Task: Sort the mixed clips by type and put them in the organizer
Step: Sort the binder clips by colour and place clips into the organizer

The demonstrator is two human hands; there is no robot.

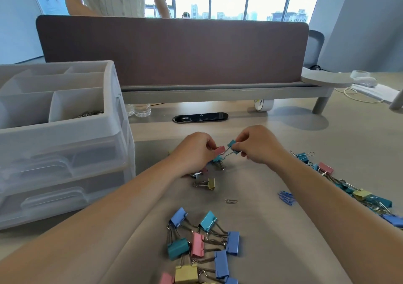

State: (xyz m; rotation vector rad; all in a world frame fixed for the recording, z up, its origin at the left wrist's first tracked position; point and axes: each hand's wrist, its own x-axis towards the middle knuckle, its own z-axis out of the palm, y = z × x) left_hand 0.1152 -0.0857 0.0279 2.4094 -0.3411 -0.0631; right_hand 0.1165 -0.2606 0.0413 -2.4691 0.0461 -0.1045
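My left hand (pixel 196 150) pinches a small pink binder clip (pixel 219 150) above the desk. My right hand (pixel 257 145) pinches a small teal binder clip (pixel 232 146); the two clips are linked by their wire handles, with another teal clip (pixel 217 159) hanging below. A yellow small clip (pixel 210 184) lies just under my hands. A pile of large binder clips (pixel 205 246) sits near me. Small mixed clips (pixel 357 193) trail along the right. A silver paper clip (pixel 231 201) and blue paper clips (pixel 286 197) lie between. The white organizer (pixel 65 131) stands at left, paper clips in its front-right compartment (pixel 90 114).
A brown desk divider (pixel 174 50) runs across the back, with a black cable port (pixel 200 117) in front of it. A tape roll (pixel 262 105) and water bottles (pixel 141 109) sit under the divider shelf. Another person stands behind the divider.
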